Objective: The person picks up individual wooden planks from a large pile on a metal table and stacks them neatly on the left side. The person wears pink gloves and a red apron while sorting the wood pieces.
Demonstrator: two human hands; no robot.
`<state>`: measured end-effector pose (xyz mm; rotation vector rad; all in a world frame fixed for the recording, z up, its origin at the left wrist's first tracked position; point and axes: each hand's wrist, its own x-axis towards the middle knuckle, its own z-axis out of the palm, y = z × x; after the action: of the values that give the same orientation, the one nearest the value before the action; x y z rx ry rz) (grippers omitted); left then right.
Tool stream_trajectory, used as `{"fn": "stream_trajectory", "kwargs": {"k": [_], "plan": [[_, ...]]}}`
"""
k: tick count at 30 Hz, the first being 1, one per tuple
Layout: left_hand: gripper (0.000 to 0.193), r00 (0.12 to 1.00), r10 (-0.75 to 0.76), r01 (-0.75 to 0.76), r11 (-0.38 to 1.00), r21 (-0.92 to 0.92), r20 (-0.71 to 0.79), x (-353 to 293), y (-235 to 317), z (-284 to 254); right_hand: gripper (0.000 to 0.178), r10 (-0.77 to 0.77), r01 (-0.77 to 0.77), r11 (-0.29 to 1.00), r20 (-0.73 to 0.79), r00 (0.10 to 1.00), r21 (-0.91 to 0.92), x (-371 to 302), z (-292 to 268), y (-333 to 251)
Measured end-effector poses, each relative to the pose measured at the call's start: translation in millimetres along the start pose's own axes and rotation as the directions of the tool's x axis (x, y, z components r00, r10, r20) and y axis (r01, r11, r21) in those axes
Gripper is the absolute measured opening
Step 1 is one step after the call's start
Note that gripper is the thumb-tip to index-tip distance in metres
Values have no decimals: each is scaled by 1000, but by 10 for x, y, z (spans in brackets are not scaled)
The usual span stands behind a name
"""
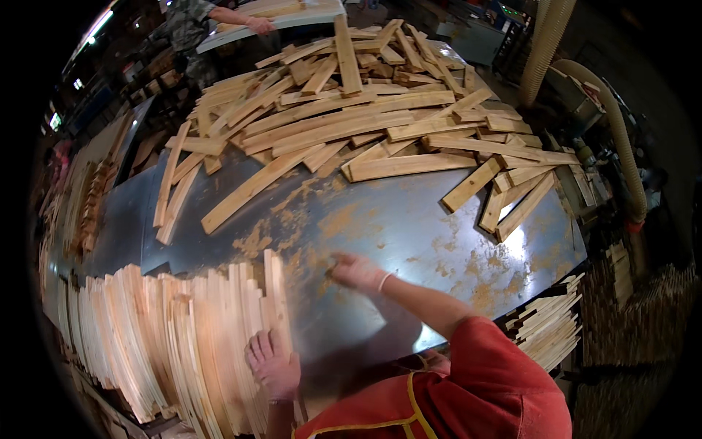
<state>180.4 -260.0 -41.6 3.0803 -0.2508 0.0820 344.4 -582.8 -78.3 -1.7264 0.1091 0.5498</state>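
My left hand (274, 366) lies with its fingers stretched over the right end of a long row of pale wooden strips (208, 329), which stand packed side by side along the near left of the table. Beside that hand, one strip (276, 293) leans at the row's right edge and sticks out past its neighbours. Over the bare metal tabletop (351, 322), my right hand (358, 273) reaches forward and left, slightly blurred. Its fingers look extended, and I see nothing held in them. A large loose heap of wooden boards (344, 128) covers the far half of the table.
Sawdust (336, 219) is scattered across the metal surface. Another stack of strips (545, 325) sits below the table's right edge. Ribbed hoses (621, 139) hang at the far right. A co-worker's hand (259, 25) rests at another table (278, 20) beyond the heap.
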Motion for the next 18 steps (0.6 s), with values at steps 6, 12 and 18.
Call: {"fn": "stream_trajectory", "kwargs": {"k": [6,12,18], "plan": [[77,1000,-15,15,1000,-3,-1,34,-15,107,59,-218,-244,163,-276,936,-956,-85,-2805,155],[64,998,7,-3,998,56,-67,77,31,179,67,-1,-204,-230,-210,978,-952,-127,-3621,143],[50,982,77,-54,990,134,-173,109,9,282,43,-488,279,24,232,842,-960,157,-2430,-331]]}}
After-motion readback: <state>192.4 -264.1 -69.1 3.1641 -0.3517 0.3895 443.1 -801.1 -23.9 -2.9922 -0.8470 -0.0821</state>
